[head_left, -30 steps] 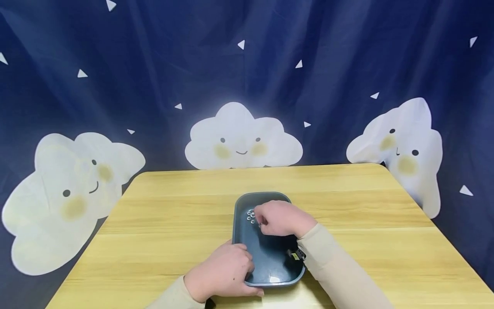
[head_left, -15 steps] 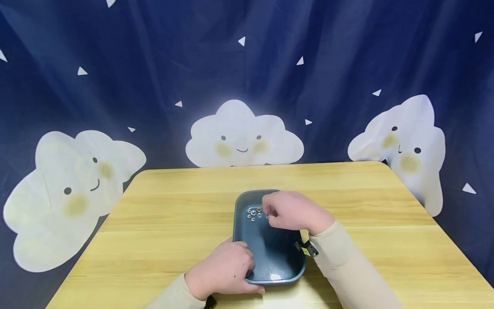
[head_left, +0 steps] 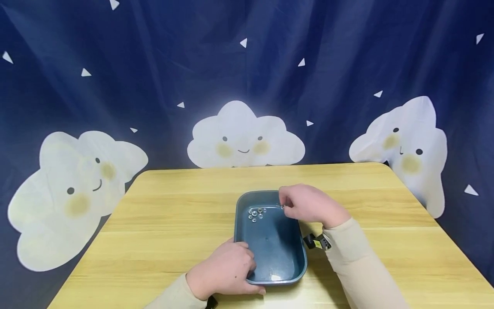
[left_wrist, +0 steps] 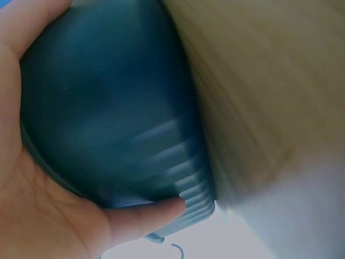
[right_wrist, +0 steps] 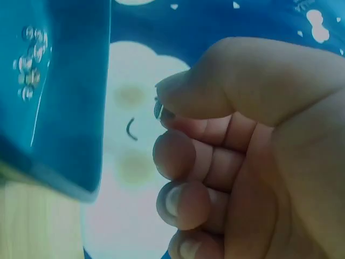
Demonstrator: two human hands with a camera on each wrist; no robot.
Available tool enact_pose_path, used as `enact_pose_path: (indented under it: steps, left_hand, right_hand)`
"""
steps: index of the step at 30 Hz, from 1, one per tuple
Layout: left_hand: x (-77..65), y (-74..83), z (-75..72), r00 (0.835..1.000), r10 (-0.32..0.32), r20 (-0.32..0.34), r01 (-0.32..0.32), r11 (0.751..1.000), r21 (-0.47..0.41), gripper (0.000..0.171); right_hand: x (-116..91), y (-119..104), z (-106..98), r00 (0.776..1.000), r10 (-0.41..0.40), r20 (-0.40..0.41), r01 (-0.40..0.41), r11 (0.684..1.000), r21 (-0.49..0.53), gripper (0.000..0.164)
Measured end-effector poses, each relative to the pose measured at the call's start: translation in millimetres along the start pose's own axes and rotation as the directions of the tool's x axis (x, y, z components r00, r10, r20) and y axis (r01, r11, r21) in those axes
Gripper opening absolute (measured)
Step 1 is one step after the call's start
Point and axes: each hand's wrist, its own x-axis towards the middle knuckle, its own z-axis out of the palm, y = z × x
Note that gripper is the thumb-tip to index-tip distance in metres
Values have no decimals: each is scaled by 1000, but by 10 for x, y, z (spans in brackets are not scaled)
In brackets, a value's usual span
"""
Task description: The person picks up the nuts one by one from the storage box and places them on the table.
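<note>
A dark blue-green rectangular tray [head_left: 268,253] with rounded corners sits on the table. My left hand [head_left: 224,271] grips its near-left corner, fingers over the rim into the tray. In the left wrist view, the thumb [left_wrist: 148,220] lies along the ribbed outer wall [left_wrist: 178,162]. My right hand [head_left: 311,205] is over the tray's far-right corner. Between its thumb and index finger it pinches a small shiny metal nut [right_wrist: 158,109], mostly covered by the fingertips. Several similar nuts [head_left: 254,213] lie loosely grouped at the tray's far-left end, one of them more golden.
The light wood table [head_left: 173,223] extends on both sides of the tray and behind it. At its back hangs a dark blue curtain [head_left: 208,64] with white clouds and triangles. A small black camera [head_left: 318,241] is strapped at the right wrist.
My right hand has moved from above the group of nuts rightward to the tray's far-right corner, uncovering more nuts. My left hand keeps its grip on the tray.
</note>
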Motion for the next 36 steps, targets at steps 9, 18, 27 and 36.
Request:
enact_pose_path:
  steps: [9, 18, 27, 36]
  left_hand:
    - [-2, 10, 22, 1000, -7, 6, 7, 1000, 6, 56]
    - [-3, 20, 21, 1000, -3, -15, 4, 999, 38, 56]
    - [-4, 19, 21, 1000, -6, -8, 6, 999, 34, 56]
    - [-6, 17, 11, 1000, -3, -21, 4, 999, 38, 56]
  right_hand:
    - [-45, 222, -19, 997, 70, -11, -70, 998, -2, 9]
    - [-41, 476, 77, 992, 119, 47, -121, 992, 34, 8]
    - [27, 642, 286, 976, 172, 131, -177, 984, 27, 12]
    - [44, 660, 366, 957, 220, 192, -224, 975, 2, 13]
